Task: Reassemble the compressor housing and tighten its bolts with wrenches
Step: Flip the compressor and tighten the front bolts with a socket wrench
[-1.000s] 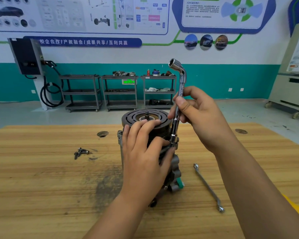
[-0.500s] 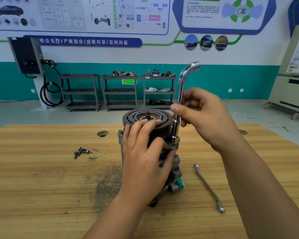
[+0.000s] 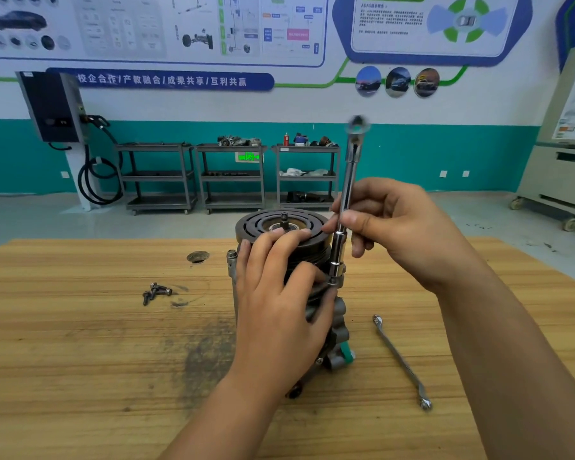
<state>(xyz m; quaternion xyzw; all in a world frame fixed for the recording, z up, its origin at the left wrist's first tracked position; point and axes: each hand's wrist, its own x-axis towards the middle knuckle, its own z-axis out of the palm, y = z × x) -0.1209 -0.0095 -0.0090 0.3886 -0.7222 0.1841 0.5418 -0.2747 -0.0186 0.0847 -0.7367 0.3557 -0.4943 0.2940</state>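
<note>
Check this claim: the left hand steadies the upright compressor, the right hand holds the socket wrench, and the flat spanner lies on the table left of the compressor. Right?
One point is wrong. The head view shows the flat spanner lying on the table right of the compressor, not left. The left hand on the compressor and the right hand holding the socket wrench stand.

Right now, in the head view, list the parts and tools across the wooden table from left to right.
Loose bolts → hole in the tabletop → compressor standing upright → L-shaped socket wrench set on its right edge → flat wrench lying on the table.
</note>
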